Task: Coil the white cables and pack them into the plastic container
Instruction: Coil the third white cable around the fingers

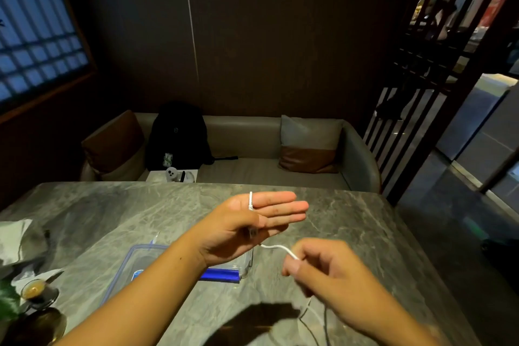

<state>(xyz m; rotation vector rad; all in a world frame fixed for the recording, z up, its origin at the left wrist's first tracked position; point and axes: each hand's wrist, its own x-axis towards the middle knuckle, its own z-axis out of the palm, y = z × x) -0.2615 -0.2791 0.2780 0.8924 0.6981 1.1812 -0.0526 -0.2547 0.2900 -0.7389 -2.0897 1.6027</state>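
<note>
Table: grey marbled top (351, 219), fills the lower half of the frame.
Sofa: grey bench (244, 135) behind the table, centre.
Backpack: black (178, 137), upright on the sofa, left of centre.
Cushions: brown one (112, 140) at the left end, grey-and-brown one (309, 146) at the right.
Glass: small cup of coffee (38, 292), lower left.
Window: lattice panes (36, 36), upper left.

Container (146, 246) on table (351, 219), ctr; cup (35, 291) L of it; sofa (244, 137) behind table w/ backpack (177, 137) on it.
</note>
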